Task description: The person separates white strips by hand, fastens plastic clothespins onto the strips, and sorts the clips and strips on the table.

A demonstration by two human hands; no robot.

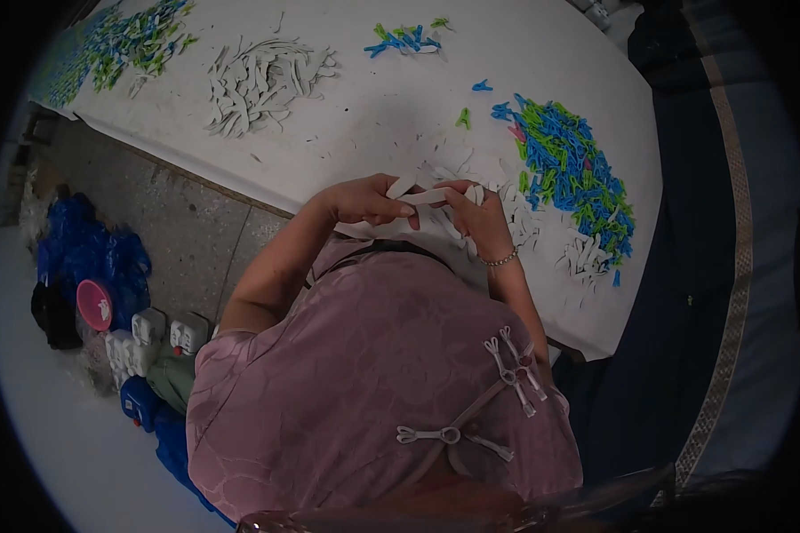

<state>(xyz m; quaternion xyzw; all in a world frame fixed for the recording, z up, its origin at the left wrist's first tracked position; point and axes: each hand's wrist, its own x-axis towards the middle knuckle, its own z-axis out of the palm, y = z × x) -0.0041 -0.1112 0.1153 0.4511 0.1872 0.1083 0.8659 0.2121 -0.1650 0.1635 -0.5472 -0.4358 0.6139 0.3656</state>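
Observation:
My left hand (pixel 364 201) and my right hand (pixel 482 218) meet over the table's near edge. Between their fingers is a white strip-like piece (pixel 428 196), pinched by both hands. Another white piece (pixel 401 186) stands up at the left hand's fingers, and a small white piece (pixel 476 194) shows at the right hand. Loose white pieces (pixel 520 213) lie beside and beneath the right hand. To the right of it is a heap of blue and green clips (pixel 578 164).
The white table (pixel 347 133) bears a pile of white pieces (pixel 262 84), a small group of clips (pixel 404 40) and a large clip heap (pixel 138 40) at the far left. On the floor are blue bags (pixel 84 244), a pink bowl (pixel 94 305) and white jugs (pixel 148 326).

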